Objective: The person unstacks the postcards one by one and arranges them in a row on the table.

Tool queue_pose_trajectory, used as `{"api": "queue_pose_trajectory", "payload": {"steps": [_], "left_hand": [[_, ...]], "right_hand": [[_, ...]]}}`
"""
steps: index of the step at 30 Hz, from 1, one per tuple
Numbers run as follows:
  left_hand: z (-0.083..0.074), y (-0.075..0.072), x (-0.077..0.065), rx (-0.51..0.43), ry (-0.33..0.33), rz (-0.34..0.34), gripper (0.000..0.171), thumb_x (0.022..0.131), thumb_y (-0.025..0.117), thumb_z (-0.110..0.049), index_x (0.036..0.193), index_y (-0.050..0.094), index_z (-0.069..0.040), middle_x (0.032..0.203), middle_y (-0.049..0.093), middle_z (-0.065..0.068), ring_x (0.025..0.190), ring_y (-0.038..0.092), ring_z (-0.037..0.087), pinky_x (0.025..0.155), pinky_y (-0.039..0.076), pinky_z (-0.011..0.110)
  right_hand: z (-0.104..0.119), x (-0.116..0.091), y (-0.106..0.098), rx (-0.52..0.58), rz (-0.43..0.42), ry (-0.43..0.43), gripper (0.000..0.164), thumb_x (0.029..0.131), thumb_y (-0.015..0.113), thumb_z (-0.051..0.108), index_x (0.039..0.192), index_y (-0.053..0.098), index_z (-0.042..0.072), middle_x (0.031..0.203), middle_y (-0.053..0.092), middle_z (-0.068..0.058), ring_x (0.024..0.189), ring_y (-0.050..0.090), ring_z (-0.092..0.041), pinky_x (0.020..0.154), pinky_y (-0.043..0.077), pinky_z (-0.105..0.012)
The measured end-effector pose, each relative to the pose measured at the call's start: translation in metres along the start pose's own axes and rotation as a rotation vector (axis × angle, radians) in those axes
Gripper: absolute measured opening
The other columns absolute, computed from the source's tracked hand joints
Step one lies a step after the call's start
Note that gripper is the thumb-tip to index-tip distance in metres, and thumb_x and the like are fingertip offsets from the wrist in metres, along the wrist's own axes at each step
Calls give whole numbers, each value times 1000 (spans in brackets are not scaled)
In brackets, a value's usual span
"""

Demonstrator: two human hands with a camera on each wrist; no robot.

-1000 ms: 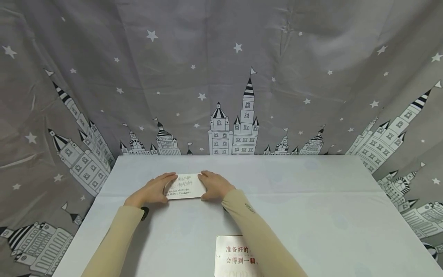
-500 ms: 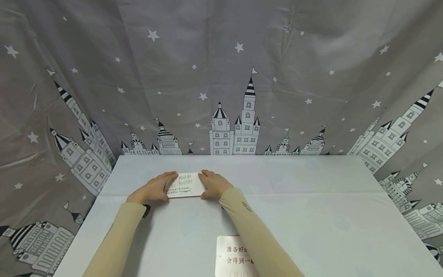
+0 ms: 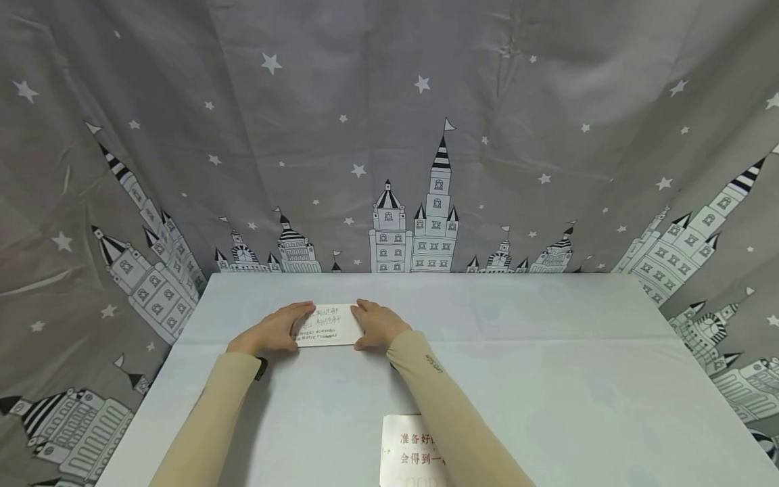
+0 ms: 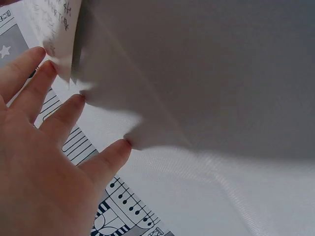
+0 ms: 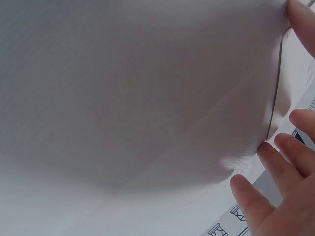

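Observation:
A white card (image 3: 331, 326) with rows of dark handwriting lies at the back left of the table, its long side towards me. My left hand (image 3: 272, 329) holds its left end, thumb at the near corner and fingers at the far one. At the other end, my right hand (image 3: 381, 325) grips the card in the same way. Fingertips (image 4: 77, 99) of the left hand also reach the cloth beyond the card in the left wrist view. Only a narrow strip of the card shows in the right wrist view. Whether it lies fully flat cannot be told.
A second card (image 3: 409, 450) with red printed characters lies at the table's front edge, partly hidden under my right sleeve (image 3: 453, 409). White cloth covers the table (image 3: 548, 379). A grey curtain (image 3: 389, 101) with castles and stars hangs behind and at both sides.
The handwritten card and both hands have shifted very slightly away from me, and its near edge sits a little straighter. The hold on it looks the same.

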State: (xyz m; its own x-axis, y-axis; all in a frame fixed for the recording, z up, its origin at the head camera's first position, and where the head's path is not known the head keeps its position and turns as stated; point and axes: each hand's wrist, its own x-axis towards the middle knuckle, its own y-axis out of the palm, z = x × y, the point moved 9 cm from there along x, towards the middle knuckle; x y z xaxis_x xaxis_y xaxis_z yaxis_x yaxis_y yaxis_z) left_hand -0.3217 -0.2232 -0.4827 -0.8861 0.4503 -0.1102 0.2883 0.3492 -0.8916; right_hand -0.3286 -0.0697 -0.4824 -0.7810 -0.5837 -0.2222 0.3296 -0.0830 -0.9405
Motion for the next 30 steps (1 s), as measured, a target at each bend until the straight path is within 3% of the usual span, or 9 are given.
{"api": "queue_pose_trajectory", "payload": {"steps": [17, 30], "left_hand": [[-2, 1, -1, -36, -17, 27, 88, 56, 68, 4, 139, 39, 11, 146, 33, 28, 133, 27, 48, 107, 23, 62], [-14, -2, -7, -17, 6, -26, 89, 58, 68, 3, 141, 37, 10, 148, 31, 26, 133, 27, 49, 107, 21, 63]], "right_hand": [[-4, -6, 2, 47, -21, -17, 81, 82, 74, 36, 148, 35, 8, 154, 28, -8, 140, 28, -22, 113, 23, -32], [-10, -22, 0, 71, -37, -80, 81, 84, 72, 38, 149, 34, 8, 154, 28, -10, 140, 28, -23, 114, 22, -32]]}}
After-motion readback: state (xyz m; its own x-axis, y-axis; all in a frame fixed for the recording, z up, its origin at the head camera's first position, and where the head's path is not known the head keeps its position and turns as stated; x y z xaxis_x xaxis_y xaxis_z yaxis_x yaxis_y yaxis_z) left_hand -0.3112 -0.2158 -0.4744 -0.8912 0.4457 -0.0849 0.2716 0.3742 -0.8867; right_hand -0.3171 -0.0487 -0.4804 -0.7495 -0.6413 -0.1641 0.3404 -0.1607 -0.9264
